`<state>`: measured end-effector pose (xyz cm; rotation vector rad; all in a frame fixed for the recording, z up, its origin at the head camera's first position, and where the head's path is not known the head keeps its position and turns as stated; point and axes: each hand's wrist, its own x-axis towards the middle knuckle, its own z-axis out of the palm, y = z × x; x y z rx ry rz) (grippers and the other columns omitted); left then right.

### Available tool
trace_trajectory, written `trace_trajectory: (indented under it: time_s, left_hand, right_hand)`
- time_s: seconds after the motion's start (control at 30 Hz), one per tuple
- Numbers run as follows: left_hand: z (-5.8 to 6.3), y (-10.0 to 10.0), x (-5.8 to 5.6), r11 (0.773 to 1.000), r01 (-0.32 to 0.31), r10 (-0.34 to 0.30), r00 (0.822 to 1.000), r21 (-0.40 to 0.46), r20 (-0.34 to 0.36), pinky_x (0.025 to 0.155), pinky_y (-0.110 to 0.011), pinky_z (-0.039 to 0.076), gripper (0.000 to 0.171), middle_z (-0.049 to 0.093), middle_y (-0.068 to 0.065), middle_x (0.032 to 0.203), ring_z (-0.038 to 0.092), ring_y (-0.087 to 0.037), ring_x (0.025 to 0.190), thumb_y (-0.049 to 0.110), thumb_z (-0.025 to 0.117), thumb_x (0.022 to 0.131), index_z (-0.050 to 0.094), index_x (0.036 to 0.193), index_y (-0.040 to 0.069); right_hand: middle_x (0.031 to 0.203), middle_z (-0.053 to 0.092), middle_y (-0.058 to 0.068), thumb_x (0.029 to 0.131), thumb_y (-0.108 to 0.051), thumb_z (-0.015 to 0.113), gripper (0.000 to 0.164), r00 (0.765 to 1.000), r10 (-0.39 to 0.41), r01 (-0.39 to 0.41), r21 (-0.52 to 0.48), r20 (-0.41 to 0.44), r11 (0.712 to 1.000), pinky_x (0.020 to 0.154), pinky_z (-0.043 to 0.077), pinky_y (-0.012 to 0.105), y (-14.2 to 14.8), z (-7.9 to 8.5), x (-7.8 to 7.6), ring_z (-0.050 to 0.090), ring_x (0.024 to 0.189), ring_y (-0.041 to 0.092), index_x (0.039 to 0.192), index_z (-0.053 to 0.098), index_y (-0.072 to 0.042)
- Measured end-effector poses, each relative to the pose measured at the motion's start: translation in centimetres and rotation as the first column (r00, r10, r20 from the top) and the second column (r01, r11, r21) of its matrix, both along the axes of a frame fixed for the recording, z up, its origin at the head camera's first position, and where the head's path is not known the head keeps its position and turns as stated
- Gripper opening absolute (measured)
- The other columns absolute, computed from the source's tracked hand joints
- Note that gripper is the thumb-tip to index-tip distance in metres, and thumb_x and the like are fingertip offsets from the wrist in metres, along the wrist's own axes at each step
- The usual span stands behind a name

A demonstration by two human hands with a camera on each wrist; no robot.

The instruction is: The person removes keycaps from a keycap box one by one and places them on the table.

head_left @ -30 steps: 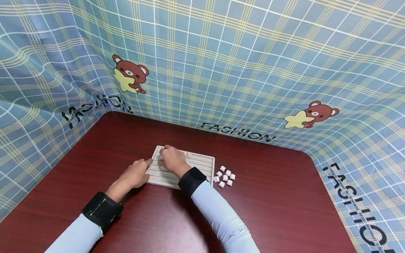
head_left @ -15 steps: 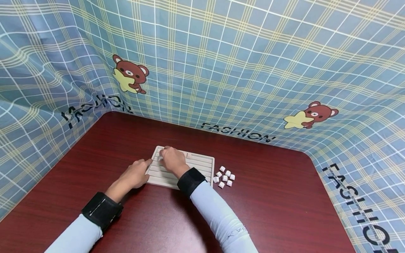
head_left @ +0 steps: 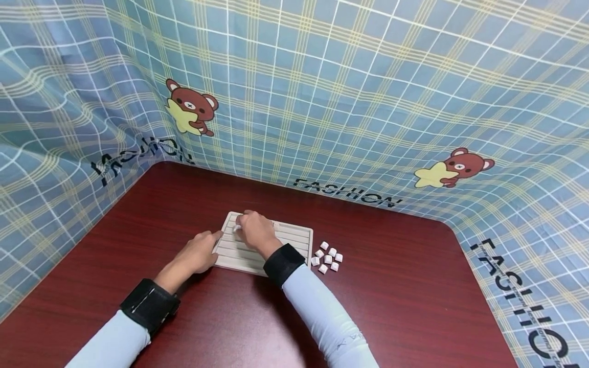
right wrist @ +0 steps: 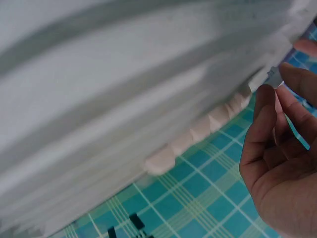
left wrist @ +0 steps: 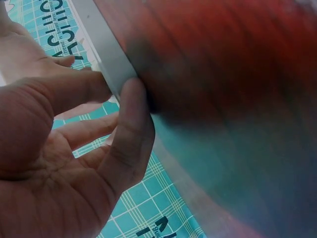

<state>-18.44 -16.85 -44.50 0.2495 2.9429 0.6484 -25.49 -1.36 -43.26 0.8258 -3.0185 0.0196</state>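
Observation:
A cream ridged keycap tray [head_left: 294,239] lies on the dark red table. My left hand [head_left: 197,253] pinches its left edge; in the left wrist view, the thumb and a finger [left wrist: 132,106] sit on either side of the tray's rim. Over the tray's far left part, my right hand [head_left: 257,232] holds a small white keycap [right wrist: 274,77] between thumb and fingertip. Faint marks show on that keycap. In the right wrist view, several light keycaps [right wrist: 200,129] stand in a row along the tray; the hand mostly hides them in the head view.
Several loose white keycaps [head_left: 328,259] lie in a cluster on the table [head_left: 391,296], just right of the tray. Blue checked cloth [head_left: 322,102] with printed bears encloses the back and sides of the table.
My right hand has shifted slightly to the right, and the white keycap at its fingertips shows more plainly. My left hand stays on the tray's edge.

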Motion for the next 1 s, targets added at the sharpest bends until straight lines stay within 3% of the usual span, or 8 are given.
trace_trajectory:
  time_s: [0.17,0.43,0.7,1.0]
  left_hand:
    - [0.3,0.3,-0.1,1.0,-0.001,0.001,1.0,-0.004,0.021,0.083,-0.054,0.052,0.057,0.055,-0.033,0.12,0.061,-0.048,0.105,0.003,0.064,0.084,0.048,0.137,-0.009]
    - [0.6,0.6,-0.2,1.0,0.011,-0.011,0.999,-0.01,0.036,0.084,-0.054,0.052,0.058,0.054,-0.035,0.122,0.06,-0.048,0.108,0.002,0.064,0.085,0.046,0.138,-0.011]
    - [0.7,0.1,-0.1,1.0,0.023,-0.022,0.999,-0.016,0.034,0.085,-0.055,0.051,0.058,0.053,-0.036,0.122,0.059,-0.049,0.109,0.002,0.063,0.084,0.045,0.138,-0.012]
    - [0.7,0.1,-0.1,0.999,0.032,-0.031,0.999,-0.019,0.041,0.086,-0.056,0.051,0.059,0.052,-0.037,0.124,0.058,-0.051,0.109,0.003,0.063,0.085,0.044,0.139,-0.011]
  right_hand:
    - [0.107,0.067,-0.005,0.091,-0.031,0.067,0.021,1.0,-0.002,-0.001,-0.093,-0.03,0.996,0.063,0.055,0.028,2.5,1.1,0.3,0.07,0.089,0.014,0.11,0.073,-0.023]
    - [0.096,0.067,-0.002,0.088,-0.025,0.071,0.017,0.992,0.049,-0.076,-0.232,-0.119,0.97,0.061,0.055,0.033,8.6,1.8,2.2,0.07,0.083,0.016,0.103,0.075,-0.017]
    - [0.091,0.066,-0.001,0.086,-0.023,0.074,0.015,0.987,0.025,-0.062,-0.235,-0.157,0.97,0.055,0.053,0.032,15.1,1.1,4.5,0.069,0.075,0.013,0.099,0.074,-0.016]
    - [0.085,0.064,-0.002,0.08,-0.022,0.079,0.017,0.982,-0.078,0.038,-0.223,-0.173,0.974,0.053,0.05,0.034,21.8,-0.3,7.5,0.065,0.069,0.014,0.095,0.074,-0.017]
